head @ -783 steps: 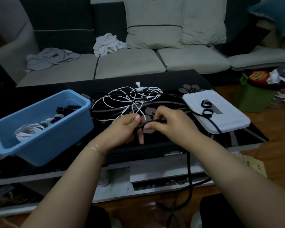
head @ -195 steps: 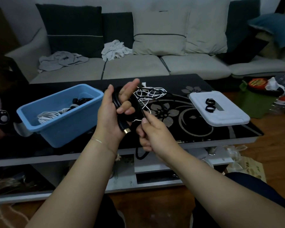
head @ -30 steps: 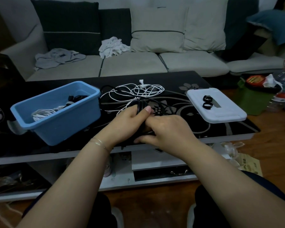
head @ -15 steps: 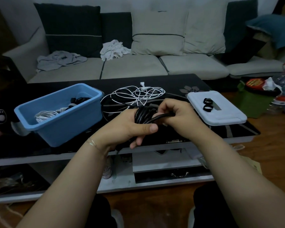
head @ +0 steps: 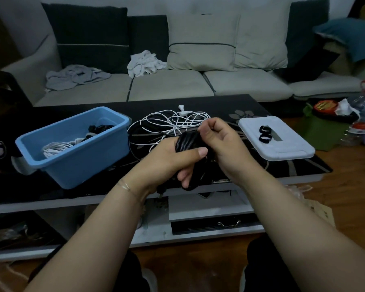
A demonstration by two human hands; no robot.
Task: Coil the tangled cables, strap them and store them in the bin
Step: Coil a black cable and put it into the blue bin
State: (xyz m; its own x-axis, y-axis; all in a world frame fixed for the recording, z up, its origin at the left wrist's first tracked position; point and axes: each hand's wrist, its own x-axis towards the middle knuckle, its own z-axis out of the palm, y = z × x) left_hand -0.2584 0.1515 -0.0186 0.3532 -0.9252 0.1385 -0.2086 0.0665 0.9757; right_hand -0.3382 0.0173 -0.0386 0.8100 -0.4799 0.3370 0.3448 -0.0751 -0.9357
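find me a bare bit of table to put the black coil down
Bare tabletop shows behind the white lid, and along the front edge under the blue bin. Crowded between bin and lid: tangled white cable.

text: none legible | red lid (head: pixel 324 105): print too blurred to read

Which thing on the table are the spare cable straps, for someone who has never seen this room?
Start at the black coffee table in front of the sofa and go to the white bin lid lying flat at its right end. The straps are the two small black loops side by side on that lid, apart from the white cable tangle at the table's middle.
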